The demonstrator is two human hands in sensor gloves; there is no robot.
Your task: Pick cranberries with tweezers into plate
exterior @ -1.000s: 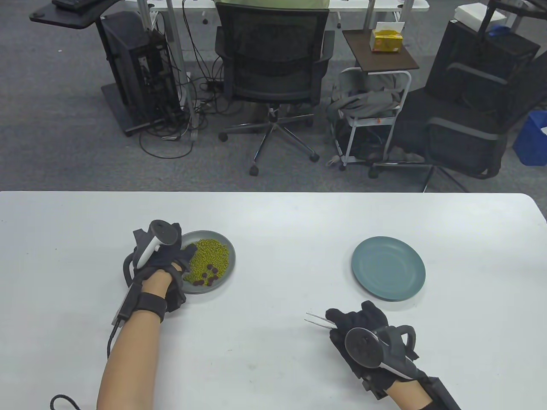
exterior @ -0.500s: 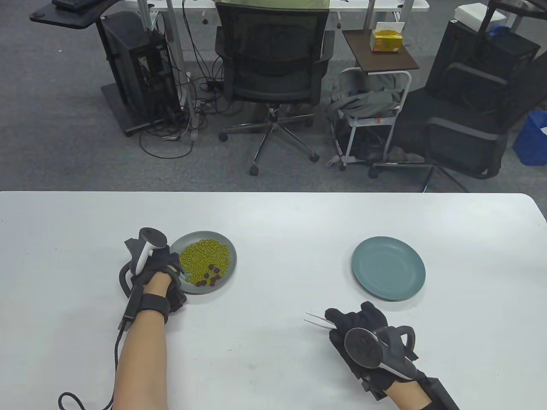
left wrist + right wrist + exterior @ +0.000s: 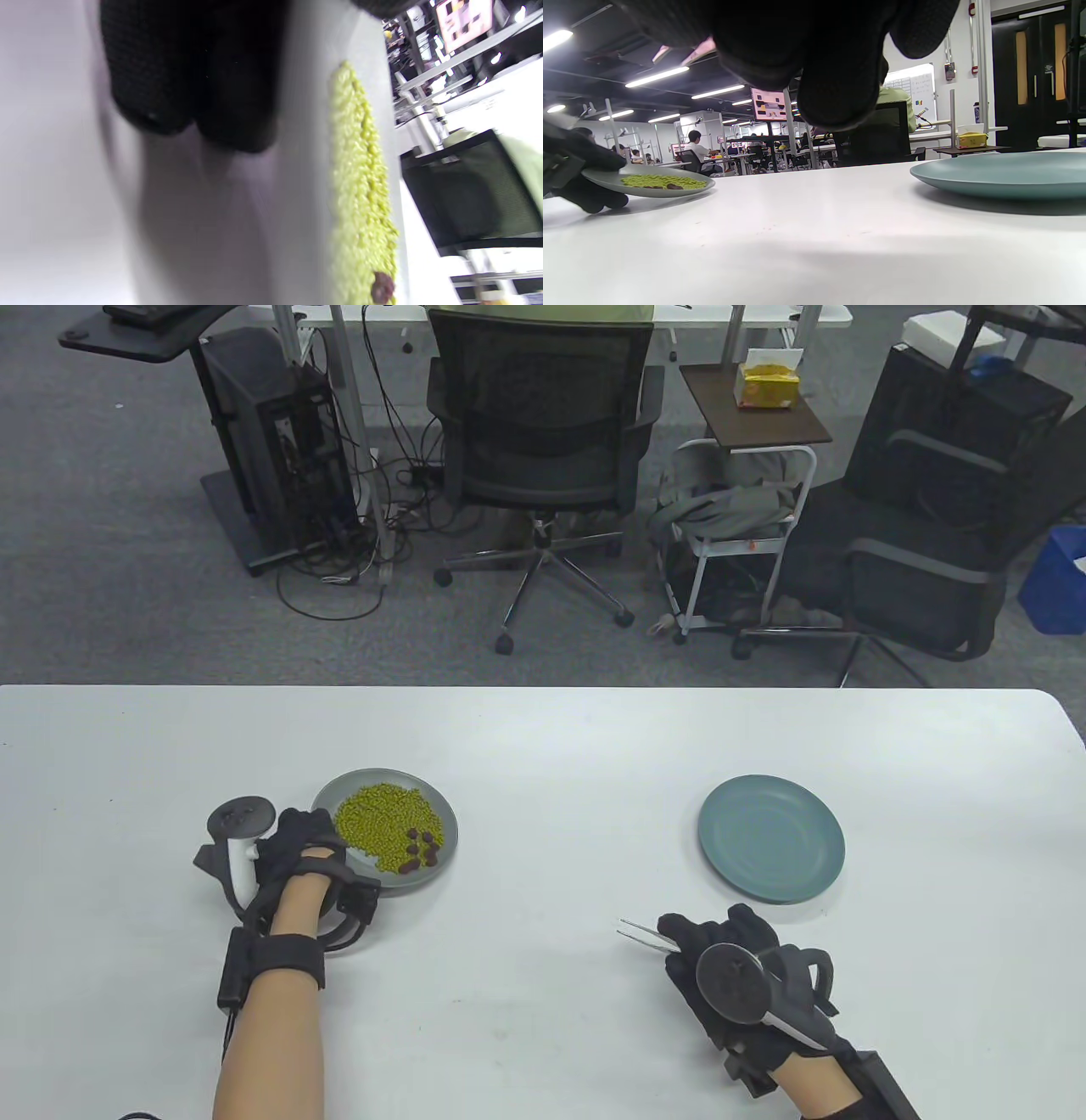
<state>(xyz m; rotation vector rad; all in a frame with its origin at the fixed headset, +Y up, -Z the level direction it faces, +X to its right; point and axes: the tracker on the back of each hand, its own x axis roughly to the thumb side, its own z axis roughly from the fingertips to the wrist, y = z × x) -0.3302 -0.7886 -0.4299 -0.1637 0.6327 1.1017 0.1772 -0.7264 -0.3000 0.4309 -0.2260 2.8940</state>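
Note:
A grey plate at the left holds a heap of green beans with several dark red cranberries on its near right side. My left hand grips this plate's left rim; in the right wrist view the plate sits tilted in that hand. My right hand holds metal tweezers, tips pointing left and slightly apart, low over the table's near middle. The empty teal plate lies just beyond my right hand, and also shows in the right wrist view.
The white table's far edge runs across the middle of the table view. Beyond it stand an office chair, a small side table with a yellow box and a computer tower.
My left hand has moved left and nearer to me, drawing the grey plate slightly left with it. My right hand with the tweezers has shifted a little to the right.

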